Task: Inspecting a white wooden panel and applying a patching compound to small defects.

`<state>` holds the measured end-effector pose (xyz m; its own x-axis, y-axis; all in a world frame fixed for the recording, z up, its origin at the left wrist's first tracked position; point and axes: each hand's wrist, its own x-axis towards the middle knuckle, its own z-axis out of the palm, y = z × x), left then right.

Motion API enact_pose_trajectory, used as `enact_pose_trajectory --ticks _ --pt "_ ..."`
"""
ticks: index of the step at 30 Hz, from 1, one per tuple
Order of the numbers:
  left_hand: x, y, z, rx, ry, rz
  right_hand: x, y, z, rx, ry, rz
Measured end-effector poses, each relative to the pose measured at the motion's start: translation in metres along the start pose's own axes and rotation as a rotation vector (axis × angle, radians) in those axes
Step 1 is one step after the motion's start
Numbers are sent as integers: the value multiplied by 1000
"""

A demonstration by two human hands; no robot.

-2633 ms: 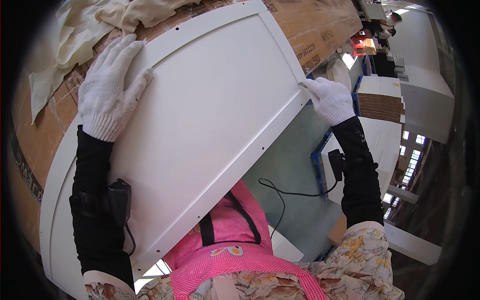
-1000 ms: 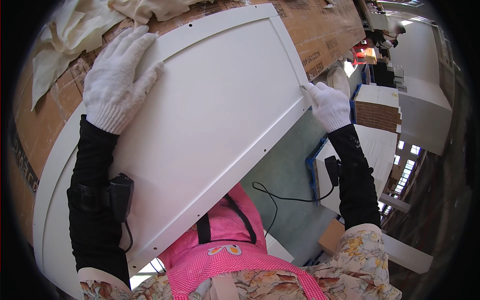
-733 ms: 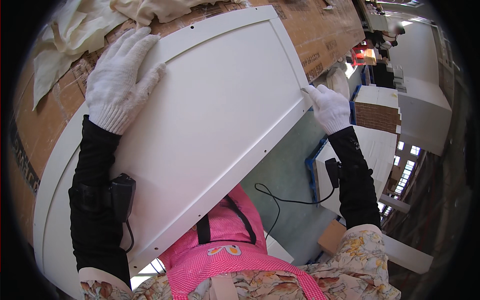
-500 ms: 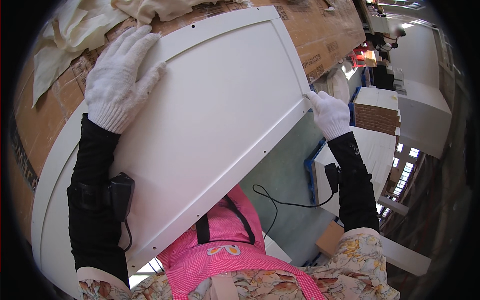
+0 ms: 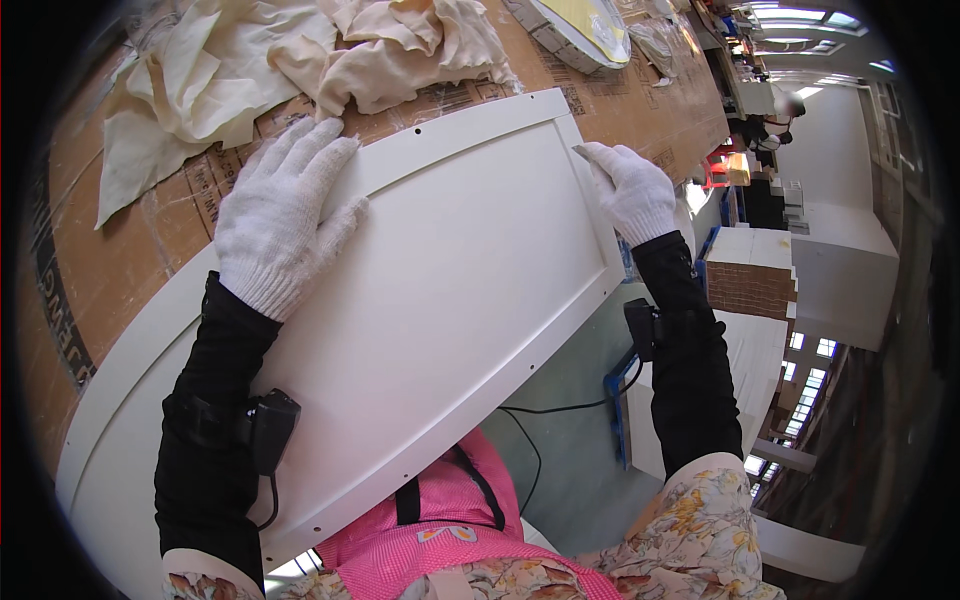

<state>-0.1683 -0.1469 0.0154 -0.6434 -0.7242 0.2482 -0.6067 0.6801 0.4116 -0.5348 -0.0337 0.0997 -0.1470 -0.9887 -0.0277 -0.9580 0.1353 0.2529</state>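
A large white framed panel (image 5: pixel 450 270) with small dark holes along its edge lies slanted before me. My left hand (image 5: pixel 285 215), in a white knit glove, rests flat on the panel near its far-left edge, fingers spread. In my gloved right hand (image 5: pixel 635 190), thumb and fingers are pinched on a thin grey blade-like piece (image 5: pixel 581 151), of which only the tip shows. That tip is at the inner corner region of the panel's right end frame. Whether it touches the surface I cannot tell.
Brown cardboard (image 5: pixel 130 265) covers the table under the panel. Crumpled cream cloths (image 5: pixel 400 50) and a wrapped item with a yellow top (image 5: pixel 585 25) lie at the far side. Stacked boards (image 5: pixel 750 270) stand at right. A black cable (image 5: pixel 560 408) hangs from my right forearm.
My right hand has moved up along the panel's right end frame, away from the near corner. My left hand stays flat on the panel. The view has shifted, showing more of the table's far side.
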Motion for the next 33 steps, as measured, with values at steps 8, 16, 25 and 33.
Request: enact_pose_trajectory --ticks 8,16,25,33 --pt "1 2 2 -29 30 7 40 -20 11 -267 -35 -17" --pt "1 2 2 9 32 19 16 -19 16 -321 -90 -16" --pt "0 0 4 12 31 27 -39 -8 15 -258 -111 41" --pt "-2 -2 3 16 12 26 -85 -8 5 -252 -209 83"
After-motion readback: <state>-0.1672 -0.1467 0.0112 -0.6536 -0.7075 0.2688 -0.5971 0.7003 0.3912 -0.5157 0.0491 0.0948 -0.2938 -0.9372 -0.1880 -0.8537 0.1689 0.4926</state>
